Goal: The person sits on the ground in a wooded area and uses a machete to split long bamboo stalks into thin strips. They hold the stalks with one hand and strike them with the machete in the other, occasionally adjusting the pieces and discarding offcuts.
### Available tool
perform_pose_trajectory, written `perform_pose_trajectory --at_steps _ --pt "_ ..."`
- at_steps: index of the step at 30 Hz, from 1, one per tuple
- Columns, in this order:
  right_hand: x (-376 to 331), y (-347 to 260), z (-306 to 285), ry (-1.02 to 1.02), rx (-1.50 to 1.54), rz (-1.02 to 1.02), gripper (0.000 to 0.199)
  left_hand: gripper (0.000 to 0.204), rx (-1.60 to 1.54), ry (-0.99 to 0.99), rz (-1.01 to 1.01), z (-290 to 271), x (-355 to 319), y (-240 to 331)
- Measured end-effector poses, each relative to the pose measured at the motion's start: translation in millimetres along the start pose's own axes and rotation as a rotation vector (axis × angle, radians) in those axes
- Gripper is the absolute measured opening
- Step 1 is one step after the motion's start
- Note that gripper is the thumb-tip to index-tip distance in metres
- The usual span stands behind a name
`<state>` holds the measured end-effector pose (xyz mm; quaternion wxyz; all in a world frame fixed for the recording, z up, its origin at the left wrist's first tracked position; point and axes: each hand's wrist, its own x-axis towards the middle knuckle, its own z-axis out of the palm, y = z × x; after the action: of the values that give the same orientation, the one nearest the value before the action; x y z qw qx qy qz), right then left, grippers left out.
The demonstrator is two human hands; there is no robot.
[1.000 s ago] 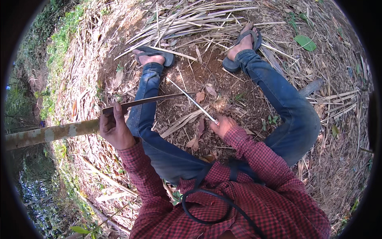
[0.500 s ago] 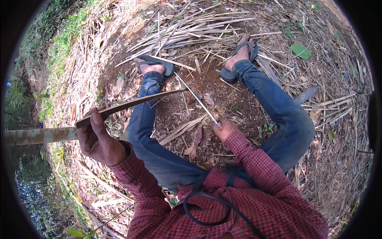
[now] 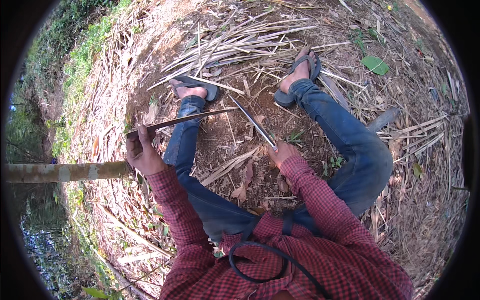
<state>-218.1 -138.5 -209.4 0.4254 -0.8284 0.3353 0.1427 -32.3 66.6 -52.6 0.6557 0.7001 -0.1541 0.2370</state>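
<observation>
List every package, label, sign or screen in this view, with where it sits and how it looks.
None in view: no package, label, sign or screen shows.
Left hand: holds a long bamboo strip.
Right hand: holds a knife.
Around them: dry bamboo slivers on bare soil.

The right hand (image 3: 281,151) hides the knife (image 3: 252,121) handle; the pole (image 3: 65,171) runs off left

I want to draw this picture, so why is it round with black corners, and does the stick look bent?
Head view: a fisheye lens makes the round frame with black corners and bends straight edges near the rim. The bamboo pole by the left hand curves slightly there. Sunlight is bright on the dry bamboo strips at the top; the ground between the legs is shaded. The knife in the right hand looks sharp, not blurred.
</observation>
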Motion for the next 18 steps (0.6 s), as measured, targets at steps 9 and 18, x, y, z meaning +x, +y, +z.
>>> perform_pose_trajectory --at_steps 9,18 --pt "15 17 4 -0.116 0.170 0.242 0.054 0.018 -0.061 0.067 -0.058 -14 28 -20" --pt "-5 5 10 0.089 0.187 -0.047 0.048 0.014 -0.779 -0.052 -0.001 54 20 -37"
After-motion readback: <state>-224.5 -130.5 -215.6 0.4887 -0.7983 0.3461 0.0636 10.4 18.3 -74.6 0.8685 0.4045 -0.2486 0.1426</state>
